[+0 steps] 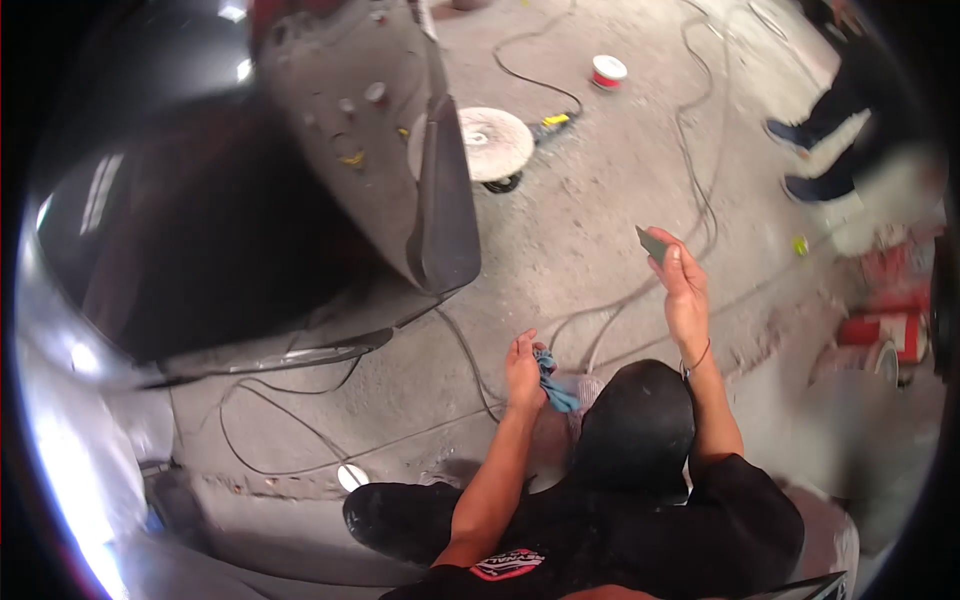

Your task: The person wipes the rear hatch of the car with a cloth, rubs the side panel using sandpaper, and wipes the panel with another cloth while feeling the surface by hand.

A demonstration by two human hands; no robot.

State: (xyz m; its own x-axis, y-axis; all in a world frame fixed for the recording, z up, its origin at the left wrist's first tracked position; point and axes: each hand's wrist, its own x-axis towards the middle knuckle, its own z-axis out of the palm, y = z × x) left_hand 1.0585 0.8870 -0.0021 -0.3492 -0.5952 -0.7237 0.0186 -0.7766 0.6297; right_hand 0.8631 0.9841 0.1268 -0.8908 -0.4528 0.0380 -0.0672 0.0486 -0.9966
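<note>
My left hand [523, 372] is closed around a crumpled blue-green cloth [560, 388] beside my knee. My right hand [684, 285] is raised further forward and to the right, a thin, flat, dark green piece [655, 245] pinched between thumb and fingers. Its exact kind does not show clearly. On my left, near neither hand, stands a glossy black car panel [230, 240] with a dark grey edge [448, 205].
A whitish round disc [497, 145] with a dark wheel under it stands past the panel edge, beside a yellow-and-black tool [553, 122]. A red-and-white tub [608, 72] sits farther back. Cables [690, 120] cross the floor. Someone's dark shoes [818, 188] are at right, near red containers [885, 335].
</note>
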